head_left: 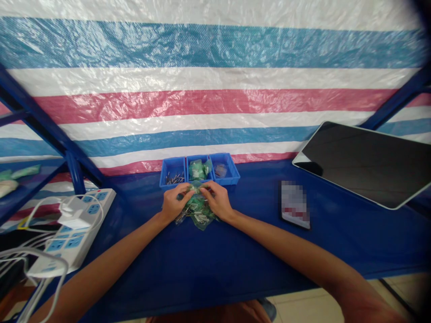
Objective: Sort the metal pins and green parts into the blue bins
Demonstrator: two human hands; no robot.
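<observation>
My left hand (175, 200) and my right hand (218, 198) face each other over the blue table, thumbs and fingers pinched on the top of a green-tinted plastic bag (202, 220). Small metal pieces show through the bag and around its left side; their exact kind is too small to make out. Just behind my hands stand three joined blue bins. Thin metal pins lie in the left bin (162, 176), green plastic bags (198, 169) fill the middle one, and small clear packets (220, 170) rest in the right one.
At the left edge a white power strip (97, 217) carries a plugged-in adapter and several white cables. To the right lies a phone (294, 204), with a dark flat screen (367, 163) leaning behind it. Blue metal frame bars and a striped plastic sheet (215, 103) close off the back.
</observation>
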